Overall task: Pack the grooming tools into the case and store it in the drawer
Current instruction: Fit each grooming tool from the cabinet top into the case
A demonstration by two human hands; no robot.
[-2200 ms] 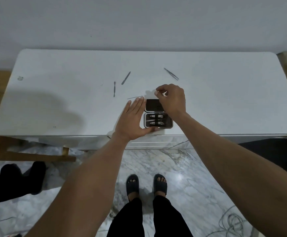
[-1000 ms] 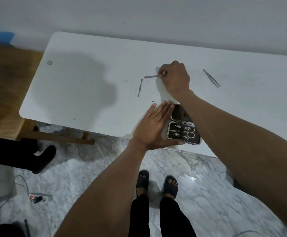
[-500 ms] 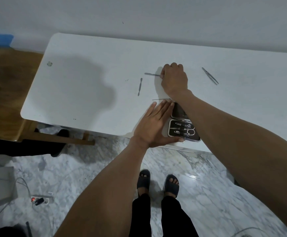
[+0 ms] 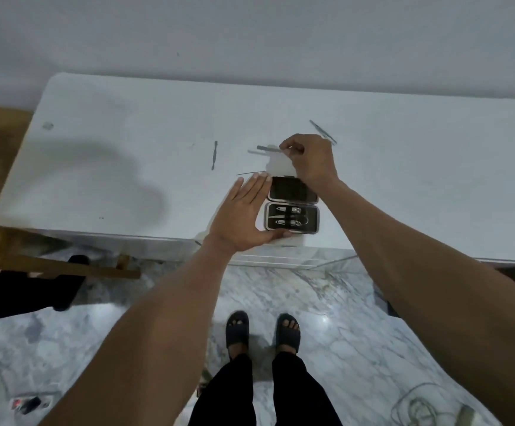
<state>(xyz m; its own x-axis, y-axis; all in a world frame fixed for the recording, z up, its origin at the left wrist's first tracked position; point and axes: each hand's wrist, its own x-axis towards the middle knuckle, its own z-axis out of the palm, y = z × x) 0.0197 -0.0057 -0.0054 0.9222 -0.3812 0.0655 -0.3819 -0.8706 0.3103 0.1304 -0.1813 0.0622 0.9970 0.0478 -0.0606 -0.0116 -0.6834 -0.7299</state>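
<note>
Holding one file (image 4: 269,148), three tools loose, one open case (image 4: 292,217)

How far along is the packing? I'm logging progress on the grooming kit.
Partly done. The open case already holds a few tools. The right hand pinches a flat file above the table; the left hand steadies the case. A spatula tool, thin probe and tweezers remain, then closing and storing.
</note>
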